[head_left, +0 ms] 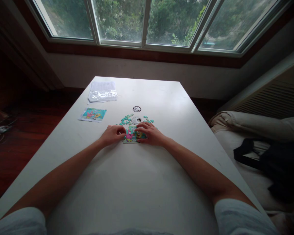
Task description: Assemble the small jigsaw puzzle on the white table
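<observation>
Between my hands lies the puzzle [130, 134]; my left hand [112, 134] curls at its left edge, gripping or not I cannot tell; my right hand [152, 133] spreads over its right side; the loose pieces [125, 120] beyond look light and stiff, best taken by their edges.

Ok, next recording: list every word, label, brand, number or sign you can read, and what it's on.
No text is readable in this view.
Plastic-wrapped paper: any print is too faint and blurred.
Picture sheet: a coloured picture shows; any lettering is too small.
Puzzle: no legible wording.
Far round disc: markings too small to make out.
</observation>
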### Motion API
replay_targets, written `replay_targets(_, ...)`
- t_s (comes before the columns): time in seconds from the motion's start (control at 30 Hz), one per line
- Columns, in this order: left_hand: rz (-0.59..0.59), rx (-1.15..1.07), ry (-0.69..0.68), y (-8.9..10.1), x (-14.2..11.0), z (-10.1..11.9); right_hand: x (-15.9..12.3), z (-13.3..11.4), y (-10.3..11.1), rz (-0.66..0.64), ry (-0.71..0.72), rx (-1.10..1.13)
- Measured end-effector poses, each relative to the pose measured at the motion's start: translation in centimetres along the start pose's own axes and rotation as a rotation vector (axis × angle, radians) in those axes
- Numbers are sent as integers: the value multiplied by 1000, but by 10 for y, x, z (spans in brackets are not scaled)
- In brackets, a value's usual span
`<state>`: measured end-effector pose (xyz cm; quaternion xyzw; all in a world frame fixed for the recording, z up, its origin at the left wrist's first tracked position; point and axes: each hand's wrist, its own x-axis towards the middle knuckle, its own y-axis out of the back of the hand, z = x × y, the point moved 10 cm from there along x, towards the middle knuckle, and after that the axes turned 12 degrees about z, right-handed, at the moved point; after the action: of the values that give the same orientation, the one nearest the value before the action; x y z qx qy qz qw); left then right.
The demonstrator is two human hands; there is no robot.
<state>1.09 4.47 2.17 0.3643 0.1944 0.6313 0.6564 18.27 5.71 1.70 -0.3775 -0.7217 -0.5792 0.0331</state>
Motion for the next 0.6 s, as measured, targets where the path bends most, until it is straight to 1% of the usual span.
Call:
replay_targets(0.23, -34, -32, 18, -2, 0, -5, -1, 1, 0, -3, -8, 1)
replay_targets(0.33, -45, -4, -18, -3, 0, 1, -1, 2, 0, 2, -10, 8)
replay_targets(0.47, -16, 85, -88, 0, 0, 10, -1, 1, 1, 2, -4, 4)
replay_targets(0.6, -3, 138, -113, 0, 0, 12, 0, 0, 1, 0, -8, 3)
